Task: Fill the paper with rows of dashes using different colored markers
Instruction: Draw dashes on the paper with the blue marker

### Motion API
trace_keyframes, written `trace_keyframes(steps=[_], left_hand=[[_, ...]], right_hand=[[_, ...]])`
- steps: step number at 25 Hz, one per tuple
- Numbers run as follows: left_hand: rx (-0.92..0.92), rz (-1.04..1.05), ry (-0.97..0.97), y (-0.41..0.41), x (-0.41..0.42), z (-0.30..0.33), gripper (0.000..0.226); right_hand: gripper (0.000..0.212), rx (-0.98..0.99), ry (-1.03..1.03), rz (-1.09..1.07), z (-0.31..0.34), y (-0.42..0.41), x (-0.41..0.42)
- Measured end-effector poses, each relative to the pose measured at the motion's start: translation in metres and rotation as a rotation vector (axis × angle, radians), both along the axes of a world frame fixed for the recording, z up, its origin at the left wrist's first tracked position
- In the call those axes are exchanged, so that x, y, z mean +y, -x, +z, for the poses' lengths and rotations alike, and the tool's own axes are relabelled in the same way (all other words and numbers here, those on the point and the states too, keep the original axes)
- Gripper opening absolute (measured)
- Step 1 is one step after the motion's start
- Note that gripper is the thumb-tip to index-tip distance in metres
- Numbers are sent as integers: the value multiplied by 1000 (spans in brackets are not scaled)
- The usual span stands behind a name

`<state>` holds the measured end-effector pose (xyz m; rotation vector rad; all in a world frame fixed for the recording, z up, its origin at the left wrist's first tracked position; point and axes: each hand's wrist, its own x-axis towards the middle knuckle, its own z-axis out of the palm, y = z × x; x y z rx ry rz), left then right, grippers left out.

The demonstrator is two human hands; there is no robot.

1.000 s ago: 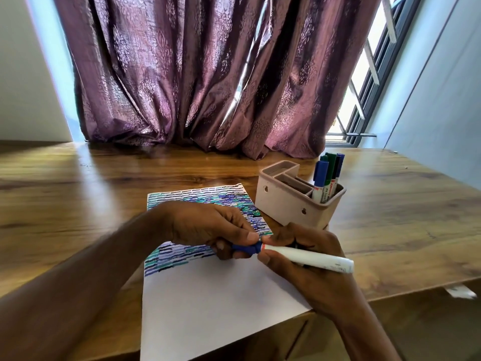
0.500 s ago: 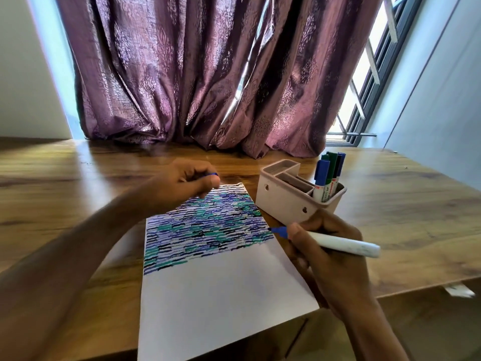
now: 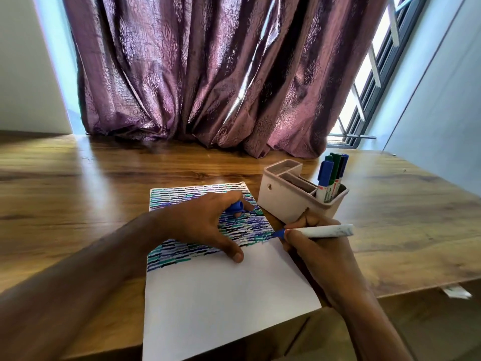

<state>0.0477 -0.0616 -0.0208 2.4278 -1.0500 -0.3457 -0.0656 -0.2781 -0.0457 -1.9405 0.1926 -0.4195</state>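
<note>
While the left hand (image 3: pixel 205 225) lies across the upper half of the paper (image 3: pixel 221 303), its fingers curl round a blue cap (image 3: pixel 235 206) and its thumb presses flat on the sheet just below the lowest row of dashes (image 3: pixel 179 252). The sheet sits on the wooden table (image 3: pixel 78 194), slightly turned, with its near edge hanging past the table's front edge. Its far half is covered with rows in blue, teal and black; the near half is blank white. To the left of the sheet the wood is bare up to the frame edge, and behind it bare wood runs back to the purple curtain (image 3: pixel 208 74).

At the sheet's right edge the right hand (image 3: pixel 320 248) grips a white marker (image 3: pixel 325 230) in a writing hold, fingers wrapped round the barrel near the blue tip. The tip sits at the right end of the lowest rows, right at the paper's margin; whether it touches the sheet cannot be told. The barrel points away to the right, nearly level.

Just behind the right hand stands a beige holder (image 3: pixel 286 201), close to the paper's far right corner, touching or nearly touching the knuckles. Its right compartment holds capped markers (image 3: pixel 330 178), blue and green, standing upright. Right of the holder the table lies open to its far corner, and a window (image 3: pixel 364 95) shows past the curtain.
</note>
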Motion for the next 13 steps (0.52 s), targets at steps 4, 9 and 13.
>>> trace_keyframes(steps=[4, 9, 13], left_hand=[[13, 34, -42, -1, 0, -2, 99], [21, 27, -16, 1, 0, -1, 93], [47, 24, 3, 0, 1, -2, 89]], right_hand=[[9, 54, 85, 3, 2, -1, 1], [9, 57, 135, 24, 3, 0, 3], [10, 53, 188, 47, 4, -1, 3]])
